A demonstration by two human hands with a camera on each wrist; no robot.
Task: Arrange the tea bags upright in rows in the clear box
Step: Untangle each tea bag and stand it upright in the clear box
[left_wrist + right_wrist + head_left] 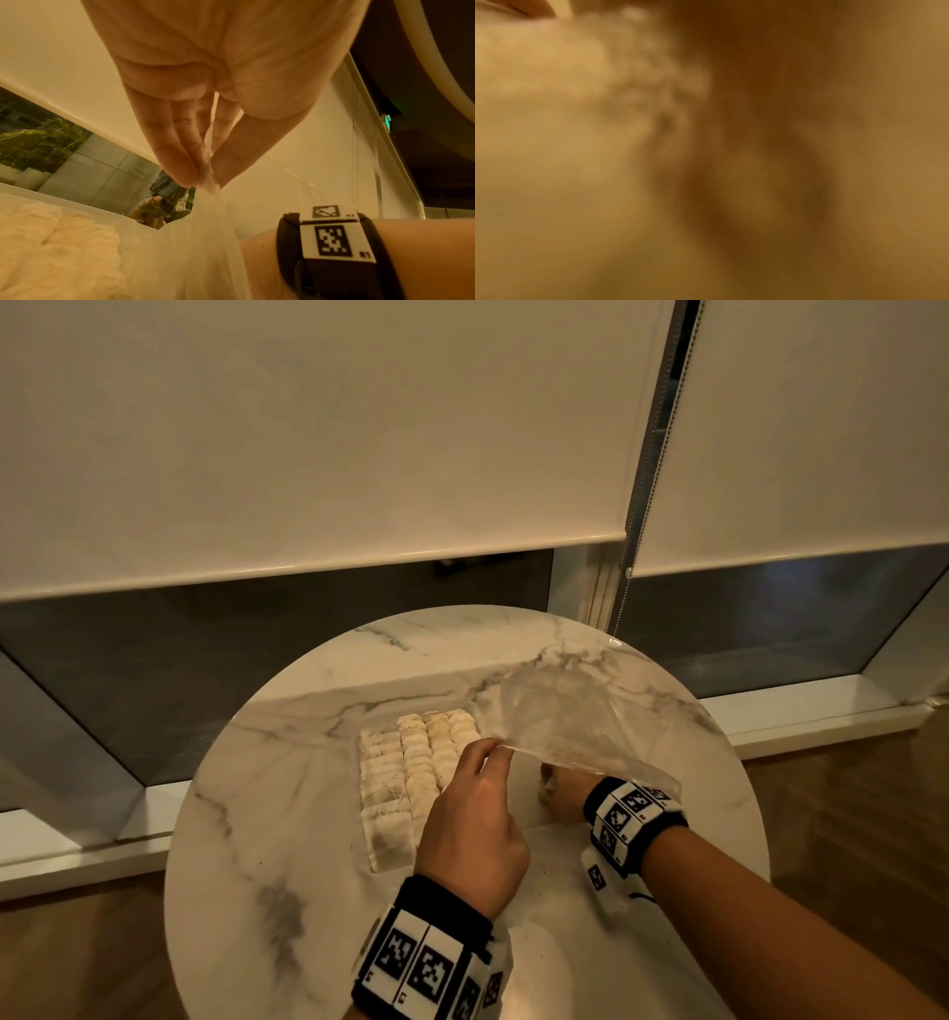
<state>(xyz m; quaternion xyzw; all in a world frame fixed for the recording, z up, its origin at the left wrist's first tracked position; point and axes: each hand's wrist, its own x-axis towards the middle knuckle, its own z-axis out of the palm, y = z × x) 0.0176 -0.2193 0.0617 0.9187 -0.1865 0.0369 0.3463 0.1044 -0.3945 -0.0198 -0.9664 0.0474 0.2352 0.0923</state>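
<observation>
A clear box (365, 793) sits left of centre on the round marble table (267, 814), holding several rows of pale tea bags (431, 752), most of them upright. My left hand (492, 748) pinches the raised edge of a clear plastic bag (570, 721) between thumb and fingers; the left wrist view shows that pinch (205, 180) on the bag film (195, 233). My right hand (560, 791) reaches into the bag's mouth, right of the box. Its fingers are hidden under the film. The right wrist view is a brown blur.
The table stands close to a window with white roller blinds (308, 454) and a bead chain (624, 588) behind it. Wooden floor (847, 814) lies around the table. Bare marble shows at the left and near the front edge.
</observation>
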